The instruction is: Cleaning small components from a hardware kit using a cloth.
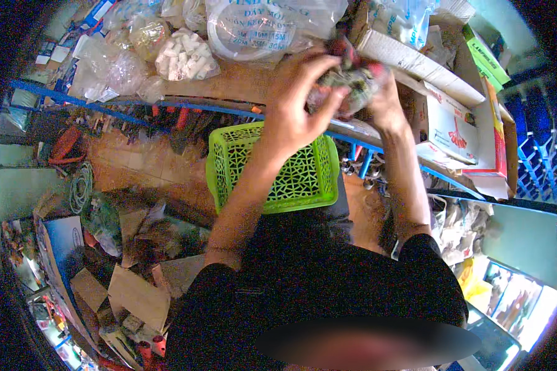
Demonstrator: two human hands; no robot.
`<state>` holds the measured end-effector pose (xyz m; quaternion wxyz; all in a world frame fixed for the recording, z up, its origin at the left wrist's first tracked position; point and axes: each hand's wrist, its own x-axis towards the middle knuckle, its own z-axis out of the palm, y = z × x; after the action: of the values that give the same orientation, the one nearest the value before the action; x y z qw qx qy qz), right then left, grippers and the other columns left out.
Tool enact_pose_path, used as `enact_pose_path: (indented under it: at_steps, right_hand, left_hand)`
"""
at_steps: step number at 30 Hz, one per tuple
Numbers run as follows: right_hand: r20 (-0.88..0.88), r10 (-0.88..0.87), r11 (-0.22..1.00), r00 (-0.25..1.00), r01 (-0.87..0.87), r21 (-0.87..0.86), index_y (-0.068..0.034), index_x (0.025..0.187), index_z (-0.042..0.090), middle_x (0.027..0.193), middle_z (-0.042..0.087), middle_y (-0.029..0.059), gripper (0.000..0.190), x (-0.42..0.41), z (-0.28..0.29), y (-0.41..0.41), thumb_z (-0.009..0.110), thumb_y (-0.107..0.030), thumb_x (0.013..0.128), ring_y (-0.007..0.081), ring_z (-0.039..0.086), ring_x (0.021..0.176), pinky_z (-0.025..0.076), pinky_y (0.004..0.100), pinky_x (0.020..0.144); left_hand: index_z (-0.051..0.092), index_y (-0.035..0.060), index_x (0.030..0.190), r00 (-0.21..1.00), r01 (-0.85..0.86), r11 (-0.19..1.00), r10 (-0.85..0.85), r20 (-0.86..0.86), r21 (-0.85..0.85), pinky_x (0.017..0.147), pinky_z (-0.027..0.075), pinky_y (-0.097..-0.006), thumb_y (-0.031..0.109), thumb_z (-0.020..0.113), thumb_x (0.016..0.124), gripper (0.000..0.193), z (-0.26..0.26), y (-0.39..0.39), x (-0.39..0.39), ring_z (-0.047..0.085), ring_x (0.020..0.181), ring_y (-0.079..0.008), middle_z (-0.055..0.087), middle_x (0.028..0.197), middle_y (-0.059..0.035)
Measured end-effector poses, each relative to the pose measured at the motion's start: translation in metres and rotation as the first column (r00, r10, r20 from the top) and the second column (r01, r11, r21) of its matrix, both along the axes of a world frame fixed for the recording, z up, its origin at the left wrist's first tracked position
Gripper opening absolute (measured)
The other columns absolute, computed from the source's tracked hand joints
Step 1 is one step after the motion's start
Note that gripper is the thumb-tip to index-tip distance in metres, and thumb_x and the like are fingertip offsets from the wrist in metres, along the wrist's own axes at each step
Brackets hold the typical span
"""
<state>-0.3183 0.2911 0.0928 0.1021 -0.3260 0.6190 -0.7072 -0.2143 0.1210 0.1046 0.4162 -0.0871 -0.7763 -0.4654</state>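
Both my hands are raised over the edge of a wooden shelf point(236, 88). My left hand point(297, 104) curls its fingers and thumb around a bundle of small mottled items point(348, 90), greenish-grey with red parts, which looks wrapped in clear plastic. Blur hides exactly what the items are. On the bundle's far right side my right hand point(387, 106) holds it too, its fingers mostly hidden behind it. Below my forearms, a green lattice plastic basket point(301, 205) sits close to my body, partly covered by my left forearm.
A bag of white cylindrical pieces point(185, 54) and a coiled white hose in plastic point(241, 37) lie on the shelf. Open cardboard boxes point(450, 130) stand to the right. Blue metal edging point(97, 105) runs along the shelf front. Cardboard point(139, 297) clutters the lower left.
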Motion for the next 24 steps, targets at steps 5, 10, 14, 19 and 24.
enact_pose_path:
  at_steps: [5,10,14,19,24]
  right_hand:
    - [0.084,-0.014,1.0,0.996,0.013,0.01,0.001,0.108,0.074,0.108,0.074,0.0044,0.024,0.017,-0.001,-0.013,0.072,0.0,0.083,0.0132,0.067,0.101,0.054,0.03,0.093]
    - [-0.316,-0.113,0.982,0.942,0.154,0.106,0.0,0.114,0.07,0.116,0.075,0.0129,0.03,0.031,0.003,-0.018,0.068,0.0,0.084,0.0211,0.07,0.109,0.052,0.0353,0.1]
    - [-0.475,-0.106,0.96,0.874,0.214,0.179,-0.001,0.117,0.068,0.113,0.072,0.0206,0.032,0.035,0.012,-0.018,0.071,-0.004,0.085,0.0333,0.071,0.11,0.054,0.0405,0.097]
    - [-0.583,-0.02,0.959,0.812,0.18,0.218,0.002,0.116,0.065,0.111,0.07,0.0247,0.032,0.038,0.014,-0.014,0.072,-0.011,0.088,0.044,0.068,0.106,0.054,0.0436,0.094]
    - [-0.659,-0.035,0.942,0.752,0.245,0.23,0.0,0.11,0.063,0.094,0.067,0.0233,0.025,0.04,0.02,-0.01,0.069,-0.013,0.09,0.0474,0.066,0.091,0.055,0.0491,0.08]
  left_hand:
    - [0.069,0.0032,0.11,0.956,-0.26,0.962,0.268,0.123,-0.079,0.071,0.055,-0.0423,0.017,0.072,0.095,0.021,-0.016,-0.008,-0.018,0.07,0.078,-0.0354,0.07,0.088,-0.0176]
    - [0.07,0.0005,0.108,0.974,-0.226,0.972,0.224,0.046,0.063,0.069,0.054,-0.0434,0.019,0.058,0.105,0.023,-0.023,-0.006,-0.025,0.072,0.075,-0.0347,0.072,0.085,-0.0198]
    - [0.071,0.0005,0.106,0.974,-0.22,0.965,0.209,0.09,0.144,0.071,0.054,-0.0424,0.02,0.059,0.105,0.023,-0.019,-0.007,-0.021,0.071,0.076,-0.0329,0.071,0.083,-0.0194]
    - [0.065,-0.0011,0.089,0.967,-0.251,0.962,0.254,-0.021,0.106,0.064,0.049,-0.0431,0.02,0.058,0.106,0.027,-0.013,-0.006,-0.013,0.067,0.068,-0.0357,0.067,0.076,-0.0199]
    - [0.065,-0.0013,0.094,0.982,-0.19,0.979,0.191,-0.007,0.069,0.064,0.05,-0.0408,0.015,0.059,0.105,0.02,-0.007,-0.006,-0.007,0.065,0.066,-0.0346,0.066,0.075,-0.0191]
